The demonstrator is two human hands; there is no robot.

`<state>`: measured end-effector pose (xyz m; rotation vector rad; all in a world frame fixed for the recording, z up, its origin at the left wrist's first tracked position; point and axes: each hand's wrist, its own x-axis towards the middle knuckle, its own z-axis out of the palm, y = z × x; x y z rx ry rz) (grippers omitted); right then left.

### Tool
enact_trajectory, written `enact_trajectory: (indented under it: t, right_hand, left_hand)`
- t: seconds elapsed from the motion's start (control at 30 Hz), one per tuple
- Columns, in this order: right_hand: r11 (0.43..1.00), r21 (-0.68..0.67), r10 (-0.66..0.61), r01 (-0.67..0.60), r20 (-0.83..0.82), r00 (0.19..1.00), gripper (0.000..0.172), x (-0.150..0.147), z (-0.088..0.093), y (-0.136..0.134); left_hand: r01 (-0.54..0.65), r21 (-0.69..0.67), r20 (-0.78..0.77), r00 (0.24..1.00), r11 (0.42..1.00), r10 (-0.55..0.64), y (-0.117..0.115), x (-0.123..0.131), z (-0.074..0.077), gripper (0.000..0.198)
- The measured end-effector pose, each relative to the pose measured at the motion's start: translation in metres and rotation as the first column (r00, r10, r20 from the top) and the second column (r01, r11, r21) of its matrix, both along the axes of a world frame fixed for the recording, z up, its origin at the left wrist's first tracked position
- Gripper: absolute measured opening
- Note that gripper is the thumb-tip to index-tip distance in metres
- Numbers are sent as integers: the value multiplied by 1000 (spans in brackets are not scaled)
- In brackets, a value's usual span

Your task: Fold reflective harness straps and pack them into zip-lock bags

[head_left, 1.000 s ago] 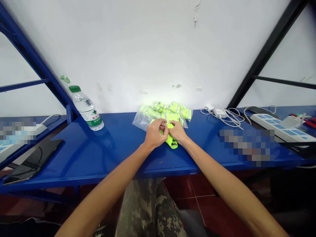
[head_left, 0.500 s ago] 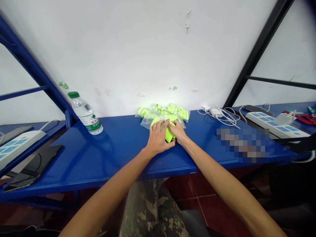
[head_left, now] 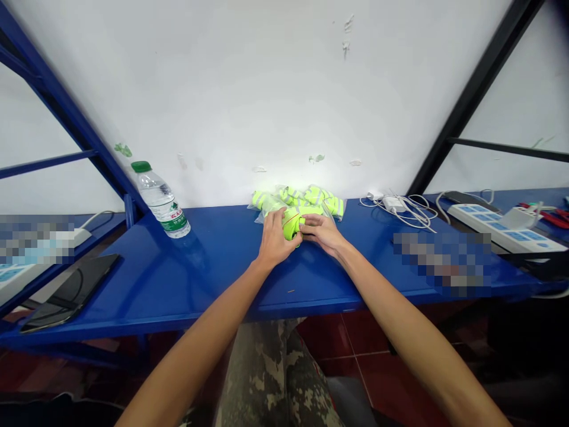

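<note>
Rolled neon-yellow hi-vis fabric (head_left: 292, 224) held between your left hand (head_left: 275, 238) and right hand (head_left: 322, 231), above back edge of blue table (head_left: 222, 279), just in front of bagged hi-vis bundle (head_left: 311, 200). Left fingers curl over roll's left side; right fingertips press its right end. Thin red line (head_left: 290, 220) crosses roll; cannot tell if cord. Upright water bottle (head_left: 160, 203) stands well left.

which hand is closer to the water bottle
Left. The left hand is to the right of the water bottle, holding a neon yellow fabric roll; the right hand is farther away, on the roll's other side.
</note>
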<state>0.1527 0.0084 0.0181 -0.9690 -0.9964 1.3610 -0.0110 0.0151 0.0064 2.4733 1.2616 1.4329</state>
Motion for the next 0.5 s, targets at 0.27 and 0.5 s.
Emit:
enact_trajectory:
  t: [0.27, 0.5]
  right_hand:
    - [985, 95, -153, 146, 80, 985, 48, -4, -11, 9]
    - [977, 155, -162, 147, 84, 983, 45, -7, -11, 8]
  left_hand:
    - [18, -41, -111, 994, 999, -22, -10, 2, 8, 61]
    - [-11, -10, -109, 994, 1000, 10, -9, 2, 9, 52]
